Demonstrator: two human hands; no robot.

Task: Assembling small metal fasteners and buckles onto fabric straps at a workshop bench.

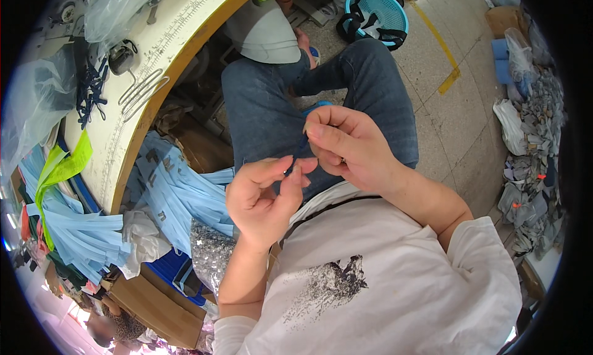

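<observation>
Pinching with their fingertips, the left hand (262,197) and the right hand (357,148) are grasping 1 small dark-blue strip (301,149), which is slanting between them above the jeans (259,123). Off to the left, dark-blue cords (92,91) are lying on the curved white table (157,57), and light-blue strips (170,197) are bunching near its edge. Beyond the knees, 1 turquoise basket (388,12) is standing on the floor (426,77).

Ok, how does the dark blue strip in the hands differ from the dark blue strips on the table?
The held strip looks like a single piece; the heaped strips are several, tangled. Left hand and right hand pinch the held strip; the heaped strips lie on the table. Both are narrow and dark blue.
</observation>
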